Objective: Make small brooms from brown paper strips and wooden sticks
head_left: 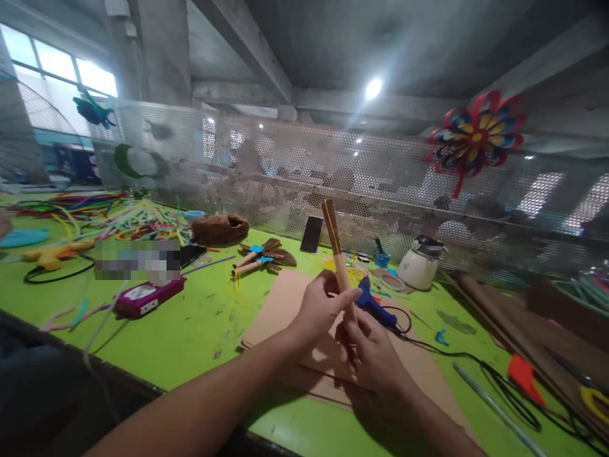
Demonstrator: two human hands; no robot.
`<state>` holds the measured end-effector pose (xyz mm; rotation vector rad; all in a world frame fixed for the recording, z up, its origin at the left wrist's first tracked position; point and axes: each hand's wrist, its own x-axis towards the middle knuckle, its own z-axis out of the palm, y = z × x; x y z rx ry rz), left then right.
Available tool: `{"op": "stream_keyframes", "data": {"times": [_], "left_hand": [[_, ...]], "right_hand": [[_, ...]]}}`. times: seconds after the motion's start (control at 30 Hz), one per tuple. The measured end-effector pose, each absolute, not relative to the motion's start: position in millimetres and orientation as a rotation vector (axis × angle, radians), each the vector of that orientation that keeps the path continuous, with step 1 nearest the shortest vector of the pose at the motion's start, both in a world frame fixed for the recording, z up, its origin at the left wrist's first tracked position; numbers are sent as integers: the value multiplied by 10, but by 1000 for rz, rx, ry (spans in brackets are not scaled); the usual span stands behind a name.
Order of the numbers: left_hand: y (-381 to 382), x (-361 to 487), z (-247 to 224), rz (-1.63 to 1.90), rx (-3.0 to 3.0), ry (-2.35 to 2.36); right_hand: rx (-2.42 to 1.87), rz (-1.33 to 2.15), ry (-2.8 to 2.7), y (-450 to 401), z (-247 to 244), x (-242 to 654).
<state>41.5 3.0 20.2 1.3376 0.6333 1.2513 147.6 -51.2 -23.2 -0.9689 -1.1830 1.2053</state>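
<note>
Upright between my hands, tilted slightly left, is a slim tan tube point(339, 270) with a dark brown upper part point(330, 223) marked by a yellow line. My left hand point(321, 304) pinches it around the middle, with thumb and fingers closed. Its lower end sits in the curled fingers of my right hand point(364, 346). Beneath both hands lie tan cardboard sheets point(280, 304). Just behind my right hand rests a blue glue gun point(373, 303) with a black cord. Farther left are two similar tubes point(248, 259) with brown, leaf-like pieces and blue bits.
A green table point(204, 343) carries a purple power strip point(150, 296), a yellow glue gun point(57, 254), colourful strips point(143, 219), a brown hollow object point(219, 230), a phone point(311, 233) and a white kettle point(419, 263). Yellow-handled scissors point(594, 403) lie right. A perforated screen point(285, 152) stands behind.
</note>
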Motion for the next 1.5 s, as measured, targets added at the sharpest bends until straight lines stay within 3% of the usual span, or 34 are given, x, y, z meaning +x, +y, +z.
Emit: {"op": "stream_keyframes", "data": {"times": [0.27, 0.43, 0.53, 0.77, 0.97, 1.1, 1.33, 1.5], "left_hand": [[-12, 263, 391, 789, 1184, 233], [34, 301, 356, 867, 1157, 261], [118, 323, 306, 988, 1145, 307], [225, 342, 216, 1083, 1086, 434], [178, 346, 245, 1102, 1111, 486], [202, 332, 239, 1101, 1065, 463], [246, 299, 214, 1009, 973, 368], [224, 287, 256, 982, 949, 395]], "right_hand": [[-763, 1606, -1149, -744, 57, 1622], [-792, 1580, -1197, -705, 20, 1665], [-970, 1351, -1198, -628, -58, 1657], [-1320, 449, -1422, -587, -146, 1646], [-1336, 205, -1513, -615, -154, 1667], [-1340, 340, -1459, -630, -144, 1652], [-1181, 1026, -1112, -601, -120, 1672], [-1096, 1190, -1045, -582, -187, 1662]]}}
